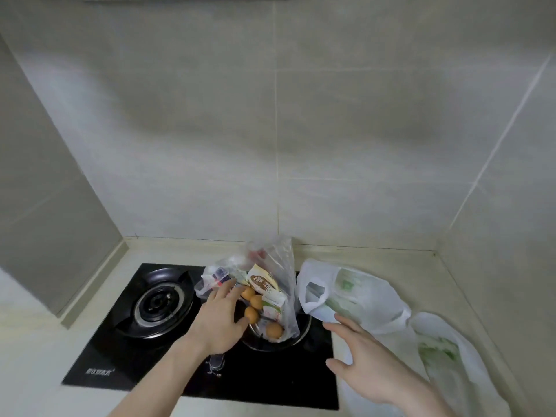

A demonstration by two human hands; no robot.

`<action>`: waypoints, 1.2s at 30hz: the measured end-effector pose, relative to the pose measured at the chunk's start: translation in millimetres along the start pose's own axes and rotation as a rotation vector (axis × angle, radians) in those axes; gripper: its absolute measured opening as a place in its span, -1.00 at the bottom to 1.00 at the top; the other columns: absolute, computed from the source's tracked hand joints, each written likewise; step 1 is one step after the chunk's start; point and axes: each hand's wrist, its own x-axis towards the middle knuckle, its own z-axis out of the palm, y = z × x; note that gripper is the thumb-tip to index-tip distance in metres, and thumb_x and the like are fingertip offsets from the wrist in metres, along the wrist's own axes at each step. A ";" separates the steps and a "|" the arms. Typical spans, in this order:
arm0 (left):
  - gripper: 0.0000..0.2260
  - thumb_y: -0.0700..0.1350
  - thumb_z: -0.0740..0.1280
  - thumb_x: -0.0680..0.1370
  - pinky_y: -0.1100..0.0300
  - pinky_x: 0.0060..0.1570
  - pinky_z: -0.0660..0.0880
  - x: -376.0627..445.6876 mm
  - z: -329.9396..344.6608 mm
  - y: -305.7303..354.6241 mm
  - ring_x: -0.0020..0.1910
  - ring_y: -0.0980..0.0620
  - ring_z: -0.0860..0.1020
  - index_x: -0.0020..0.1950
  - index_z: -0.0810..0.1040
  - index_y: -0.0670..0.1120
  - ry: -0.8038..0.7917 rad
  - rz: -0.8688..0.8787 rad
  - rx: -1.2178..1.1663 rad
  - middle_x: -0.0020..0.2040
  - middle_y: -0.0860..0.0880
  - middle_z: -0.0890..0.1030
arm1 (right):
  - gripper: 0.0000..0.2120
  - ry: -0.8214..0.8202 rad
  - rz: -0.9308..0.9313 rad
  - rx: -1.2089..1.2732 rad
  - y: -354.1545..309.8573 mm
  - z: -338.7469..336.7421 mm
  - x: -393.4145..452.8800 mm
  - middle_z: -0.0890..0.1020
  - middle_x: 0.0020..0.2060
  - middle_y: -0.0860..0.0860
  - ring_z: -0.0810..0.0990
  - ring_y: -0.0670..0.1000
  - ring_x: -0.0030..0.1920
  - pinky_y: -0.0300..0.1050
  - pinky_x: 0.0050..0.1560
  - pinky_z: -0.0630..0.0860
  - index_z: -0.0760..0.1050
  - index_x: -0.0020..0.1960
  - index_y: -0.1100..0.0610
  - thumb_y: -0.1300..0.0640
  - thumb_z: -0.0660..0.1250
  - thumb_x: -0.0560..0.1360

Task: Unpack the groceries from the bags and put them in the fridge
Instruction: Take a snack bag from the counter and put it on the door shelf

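A clear plastic bag (279, 260) stands on the right burner of the black gas hob (168, 350). It holds a brown-and-white carton (261, 282), a small white carton (273, 307) and several brown eggs (251, 314). My left hand (218, 319) reaches into the bag's mouth with fingers extended, touching the eggs and a packet. Right of the hob lies a white plastic bag (358, 293) with green produce showing through it. My right hand (367, 362) hovers open just below that bag, fingers spread.
A second white bag (442, 356) with greens lies on the pale counter (331, 254) at the right. The left burner (156, 302) is bare. Grey tiled walls close in the corner behind and on both sides.
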 end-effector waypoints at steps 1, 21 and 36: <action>-0.32 0.12 0.32 0.48 -0.02 0.49 0.30 13.4 -0.4 -2.6 0.58 -0.11 0.21 0.59 0.25 0.08 -0.012 0.014 -0.018 0.62 -0.02 0.19 | -0.35 0.002 0.013 0.006 -1.4 3.6 1.7 -0.03 0.63 -0.28 0.06 -0.18 0.62 -0.20 0.56 0.13 0.10 0.63 -0.21 -0.13 0.29 0.61; -0.76 -0.13 0.25 0.60 0.12 -0.01 0.45 139.5 12.2 -4.9 0.18 -0.05 0.59 0.11 0.63 0.15 0.106 0.106 0.042 0.25 0.09 0.57 | -0.41 0.063 0.086 0.013 -2.5 18.7 10.4 0.12 0.59 -0.24 0.19 -0.20 0.57 -0.33 0.47 0.14 0.21 0.59 -0.17 -0.12 0.31 0.61; -0.90 -0.10 0.39 0.60 0.07 -0.26 0.58 79.2 -47.2 -43.9 -0.26 0.09 0.61 -0.10 0.60 0.07 0.566 0.033 -0.276 -0.06 0.12 0.64 | -0.56 0.113 0.027 0.063 -10.2 43.4 100.6 0.41 0.35 -0.22 0.48 -0.14 0.28 -0.22 0.33 0.42 0.43 0.43 -0.11 -0.03 0.36 0.57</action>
